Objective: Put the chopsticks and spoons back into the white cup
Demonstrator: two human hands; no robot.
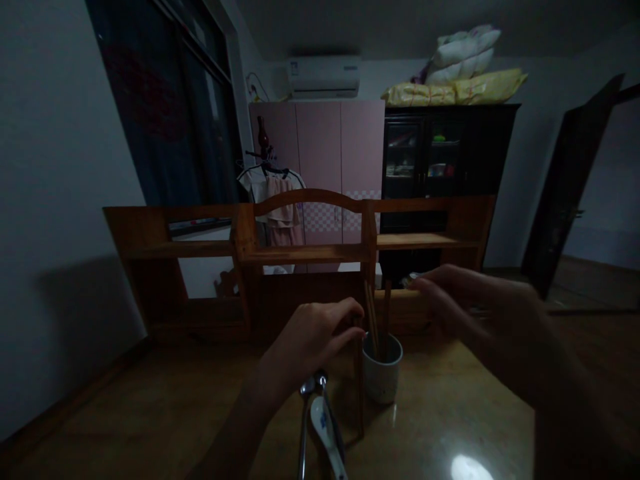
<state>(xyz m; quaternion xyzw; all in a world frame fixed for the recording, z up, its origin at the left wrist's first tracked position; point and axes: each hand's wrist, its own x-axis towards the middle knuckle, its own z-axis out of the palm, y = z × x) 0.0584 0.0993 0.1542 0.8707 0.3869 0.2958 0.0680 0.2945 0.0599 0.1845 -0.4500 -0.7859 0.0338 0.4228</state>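
My left hand (320, 333) is closed in a pinch on a chopstick (359, 393), which hangs upright with its lower end near the tabletop. Just right of it stands a pale ceramic cup (383, 380) holding several chopsticks (372, 317). My right hand (480, 307) is raised to the right of the cup, its thumb and fingers drawn together. A small pale shape shows at those fingertips; whether it is held or lies behind them is unclear. Below my left hand lie a white spoon with a blue mark (323, 423) and metal utensils (303, 427).
A wooden shelf unit (310, 253) runs along the back of the glossy wooden table (435, 413). Beyond it stand a pink wardrobe (320, 147), a dark cabinet (493, 153) and a rack with clothes (280, 200). The room is dim.
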